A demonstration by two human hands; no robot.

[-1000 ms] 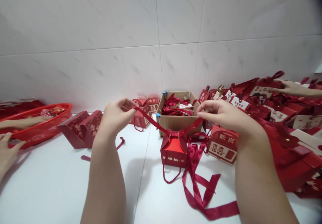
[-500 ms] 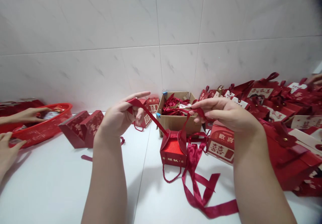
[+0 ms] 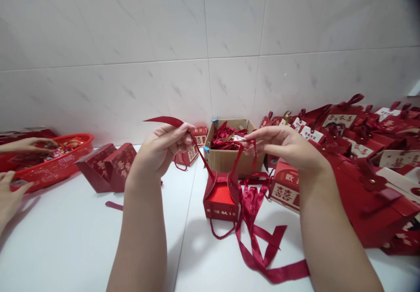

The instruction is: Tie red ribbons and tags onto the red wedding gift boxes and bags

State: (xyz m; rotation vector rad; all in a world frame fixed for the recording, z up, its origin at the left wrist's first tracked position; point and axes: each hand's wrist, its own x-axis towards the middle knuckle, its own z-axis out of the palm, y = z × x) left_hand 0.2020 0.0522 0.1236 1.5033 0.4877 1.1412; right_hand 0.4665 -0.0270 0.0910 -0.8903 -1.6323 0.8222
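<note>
A small red gift box (image 3: 222,200) with gold lettering stands on the white table, its twisted cord handle hanging at the front. A dark red ribbon (image 3: 202,157) runs up from both sides of the box top. My left hand (image 3: 167,145) pinches one end, with a pointed tail sticking out to the left. The other end is between the fingers of my right hand (image 3: 278,145), with a short tail dangling below. Both hands are above the box, apart from each other. Loose dark red ribbons (image 3: 252,235) lie on the table just right of the box.
An open cardboard box (image 3: 234,160) of ribbons stands behind. Many finished-looking red boxes (image 3: 348,138) crowd the right. Two slanted red boxes (image 3: 114,169) stand at left. Beyond them, a co-worker's hand (image 3: 29,145) reaches into a red plastic basket (image 3: 62,168) of small wrapped items.
My hands have come closer together, the left moving right along the ribbon so more tail shows. The gift box has shifted slightly left and toward me. The co-worker's hand has dropped deeper into the basket.
</note>
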